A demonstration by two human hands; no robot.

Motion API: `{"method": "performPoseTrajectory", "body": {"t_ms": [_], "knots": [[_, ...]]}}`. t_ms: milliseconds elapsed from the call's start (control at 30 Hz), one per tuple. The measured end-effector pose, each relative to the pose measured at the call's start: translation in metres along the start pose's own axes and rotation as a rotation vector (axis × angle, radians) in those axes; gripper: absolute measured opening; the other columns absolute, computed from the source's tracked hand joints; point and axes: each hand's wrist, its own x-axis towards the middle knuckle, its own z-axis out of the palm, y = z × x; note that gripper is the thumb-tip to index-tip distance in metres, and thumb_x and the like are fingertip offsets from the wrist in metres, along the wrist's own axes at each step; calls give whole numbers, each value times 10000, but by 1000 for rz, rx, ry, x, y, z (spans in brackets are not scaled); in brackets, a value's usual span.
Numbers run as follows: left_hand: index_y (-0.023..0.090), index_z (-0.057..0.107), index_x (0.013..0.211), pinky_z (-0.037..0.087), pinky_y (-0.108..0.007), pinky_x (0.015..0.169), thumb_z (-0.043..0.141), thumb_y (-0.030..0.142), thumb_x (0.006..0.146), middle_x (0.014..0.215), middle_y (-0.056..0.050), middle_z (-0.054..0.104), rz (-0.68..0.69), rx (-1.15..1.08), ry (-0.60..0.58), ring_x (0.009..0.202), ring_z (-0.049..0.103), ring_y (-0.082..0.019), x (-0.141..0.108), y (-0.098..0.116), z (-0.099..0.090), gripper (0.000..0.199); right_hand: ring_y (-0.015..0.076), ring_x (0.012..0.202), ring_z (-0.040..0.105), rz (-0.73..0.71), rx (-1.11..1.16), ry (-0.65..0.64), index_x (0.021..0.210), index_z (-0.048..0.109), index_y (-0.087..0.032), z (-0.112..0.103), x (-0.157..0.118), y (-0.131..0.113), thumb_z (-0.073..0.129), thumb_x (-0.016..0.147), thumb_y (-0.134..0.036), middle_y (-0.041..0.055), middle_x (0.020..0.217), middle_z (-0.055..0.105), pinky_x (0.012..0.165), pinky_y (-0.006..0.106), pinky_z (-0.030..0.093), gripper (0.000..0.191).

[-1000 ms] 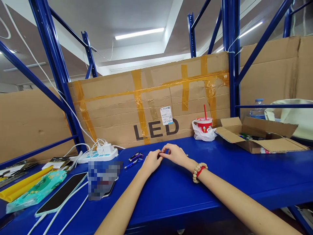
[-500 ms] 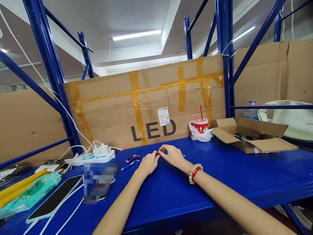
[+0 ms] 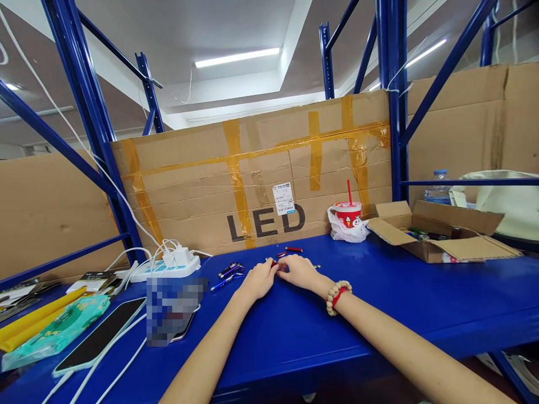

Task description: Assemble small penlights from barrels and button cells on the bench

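Note:
My left hand (image 3: pixel 259 279) and my right hand (image 3: pixel 300 269) meet over the blue tabletop (image 3: pixel 320 331). Their fingertips pinch a small dark red object between them, mostly hidden by the fingers. Just beyond the right hand lie a slim red tube (image 3: pixel 293 249) and a small red piece (image 3: pixel 281 255). To the left of my left hand rest a slim blue pen-like tube (image 3: pixel 227 282) and a few dark purple shiny tubes (image 3: pixel 231 270). A tiny metallic bit (image 3: pixel 317 266) lies by the right wrist, which wears a beaded bracelet (image 3: pixel 337 297).
At the left are a white power strip (image 3: pixel 166 270) with cables, a phone (image 3: pixel 101 336), a teal packet (image 3: pixel 63 325) and yellow rolls (image 3: pixel 42 320). A red cup (image 3: pixel 348 214) in a bag and an open carton (image 3: pixel 458 251) stand at the right. Cardboard (image 3: pixel 189 202) backs the table.
My right hand has come slightly down and its fingers have curled more. The red tube and the small red piece beyond it now show. The view has shifted slightly.

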Motion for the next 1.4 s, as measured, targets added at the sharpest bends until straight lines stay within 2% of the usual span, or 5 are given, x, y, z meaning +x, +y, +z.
{"method": "performPoseTrajectory", "body": {"t_ms": [267, 500, 833, 1200, 1400], "knots": [[196, 472, 948, 420, -296, 721, 240, 333, 897, 946, -87, 622, -61, -22, 2, 886, 591, -223, -3, 6, -3, 274, 146, 799, 598, -7, 3, -11, 816, 630, -234, -2, -1, -1, 510, 715, -216, -21, 836, 669, 569, 211, 358, 157], [168, 469, 964, 424, -314, 677, 216, 345, 901, 922, -117, 628, -247, 5, 97, 863, 599, -251, -1, 9, -4, 315, 188, 909, 583, 289, -124, 163, 936, 621, -239, -17, 3, 18, 373, 814, -143, 39, 1023, 617, 668, 260, 404, 292], [167, 477, 1015, 418, -371, 716, 213, 349, 900, 964, -119, 627, -336, 77, 118, 908, 585, -265, -2, 9, -9, 340, 298, 920, 584, 570, -191, 75, 901, 631, -116, -23, 4, 44, 451, 822, -319, 168, 946, 632, 724, 370, 436, 282], [158, 475, 1043, 420, -357, 717, 225, 339, 899, 976, -123, 631, -387, 53, 166, 918, 587, -264, -2, 11, -10, 341, 125, 550, 614, 341, 31, -54, 723, 664, -158, -13, 7, 33, 513, 776, -302, 46, 655, 663, 535, 195, 436, 215], [158, 476, 1027, 414, -337, 720, 207, 348, 901, 966, -126, 631, -423, 55, 176, 910, 590, -250, -2, 11, -12, 352, 104, 583, 613, 190, 121, -28, 763, 669, -175, -5, 10, 31, 533, 759, -308, 19, 716, 679, 529, 169, 425, 190]]}}
